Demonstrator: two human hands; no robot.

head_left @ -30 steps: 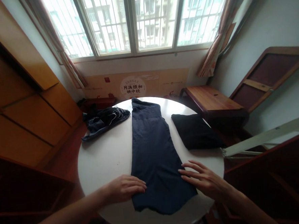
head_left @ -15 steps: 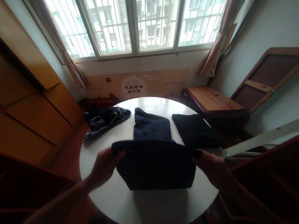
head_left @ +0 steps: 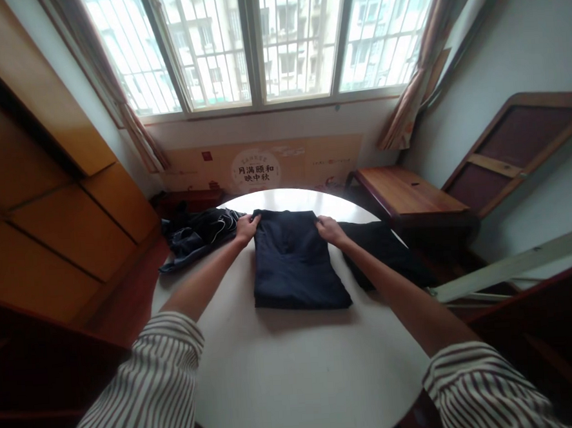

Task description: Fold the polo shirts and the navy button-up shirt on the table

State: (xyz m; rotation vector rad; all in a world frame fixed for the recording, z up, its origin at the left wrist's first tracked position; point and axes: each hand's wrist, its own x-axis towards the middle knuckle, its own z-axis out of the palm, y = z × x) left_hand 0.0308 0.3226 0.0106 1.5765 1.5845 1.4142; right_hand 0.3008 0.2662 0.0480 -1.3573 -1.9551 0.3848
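A pair of folded navy trousers [head_left: 296,258] lies flat in the middle of the white round table [head_left: 305,374]. At its far left corner, my left hand [head_left: 248,227] pinches the waist edge between thumb and fingers. My right hand [head_left: 330,229] grips the far right corner of that same edge. Both arms reach forward in striped sleeves. To the right, partly behind my right forearm, lies a folded black garment [head_left: 385,250]. Beside my left hand sits a crumpled heap of dark clothes [head_left: 197,235] with white piping or cord.
A low wooden bench [head_left: 405,190] stands beyond the table at the right, near a leaning wooden frame [head_left: 518,135]. Wooden cabinets [head_left: 49,222] line the left side. Barred windows [head_left: 256,48] with tied curtains [head_left: 401,123] are at the back.
Both hands have moved forward and down with the dark folded cloth, from raised near me to flat over the navy piece at the table's middle. They still hold its far edge.
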